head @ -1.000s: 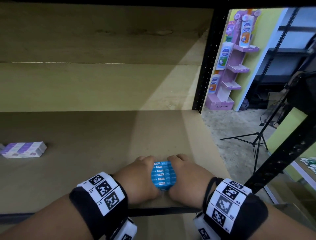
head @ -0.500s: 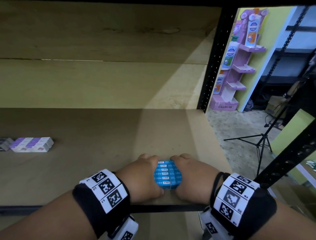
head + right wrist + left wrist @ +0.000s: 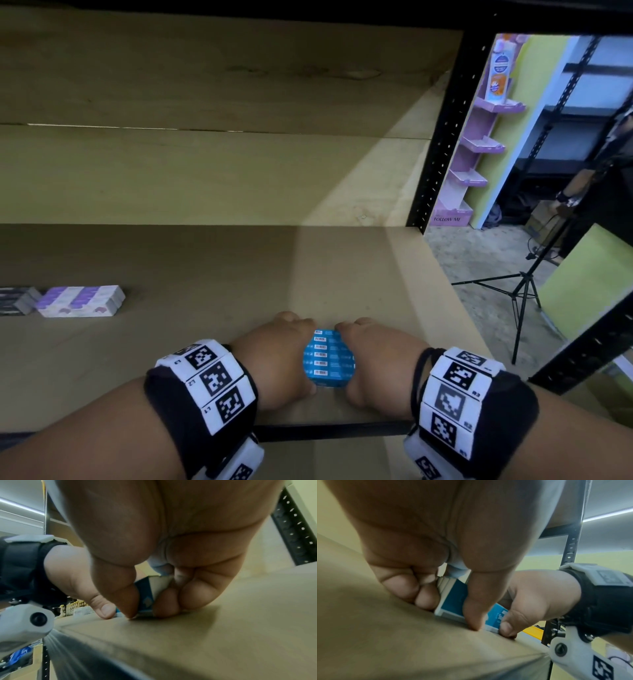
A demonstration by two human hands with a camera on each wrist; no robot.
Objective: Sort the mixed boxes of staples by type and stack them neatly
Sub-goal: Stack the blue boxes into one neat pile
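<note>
Several blue staple boxes (image 3: 328,358) stand packed together in a row near the shelf's front edge, barcodes up. My left hand (image 3: 279,356) grips the row's left side and my right hand (image 3: 378,359) grips its right side, squeezing it between them. The left wrist view shows the left hand (image 3: 447,588) with thumb on the blue boxes (image 3: 453,601) and fingers curled behind. In the right wrist view the right hand (image 3: 154,595) pinches the blue boxes (image 3: 145,595) the same way. A row of purple-and-white staple boxes (image 3: 80,301) lies at far left, with dark grey boxes (image 3: 15,301) beside it.
The brown shelf board (image 3: 205,274) runs wide between the two groups. A black upright post (image 3: 442,137) bounds the shelf on the right. Beyond it stand a pink display rack (image 3: 476,154) and a black tripod (image 3: 524,291) on the floor.
Both hands stay clamped on the blue row. The view has shifted slightly, bringing the dark grey boxes into sight at far left.
</note>
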